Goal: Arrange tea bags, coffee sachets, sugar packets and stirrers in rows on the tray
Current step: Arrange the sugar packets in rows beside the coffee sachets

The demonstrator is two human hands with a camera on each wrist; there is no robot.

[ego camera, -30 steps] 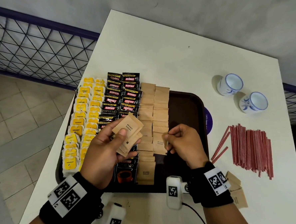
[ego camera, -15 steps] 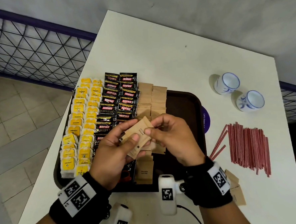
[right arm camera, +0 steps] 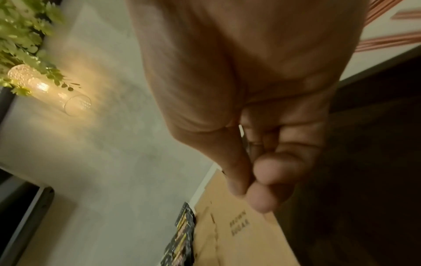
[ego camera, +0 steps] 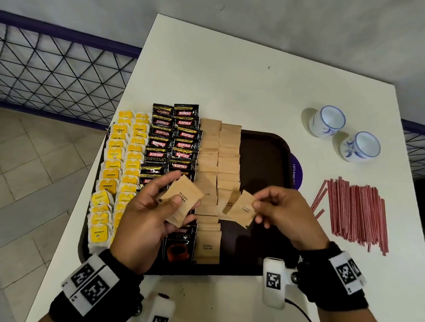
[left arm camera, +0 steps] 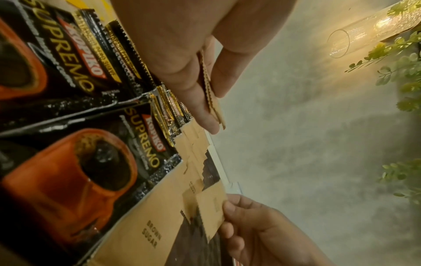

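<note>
Tea bags [ego camera: 117, 177] yellow with white edges; coffee sachets [ego camera: 173, 138] black with red-and-gold labels, front one showing an orange cup; sugar packets [ego camera: 218, 156] plain tan with dark print. Tray [ego camera: 263, 164] dark brown, worktop [ego camera: 236, 82] white, stirrers [ego camera: 355, 212] red with fine pale stripes. Cups [ego camera: 328, 121] white with blue rims and blue brush marks; wristbands [ego camera: 92, 285] black with black-and-white square codes.

The right hand [right arm camera: 250, 108] is filling most of the frame, thumb and fingertips [right arm camera: 264, 201] pinching together above flat brown paper sugar packets [right arm camera: 239, 234] printed "BROWN SUGAR". Black foil coffee sachets [right arm camera: 180, 239] are lying just beside them, and thin red stirrers [right arm camera: 387, 41] are showing on the white worktop [right arm camera: 355, 64] at upper right.
</note>
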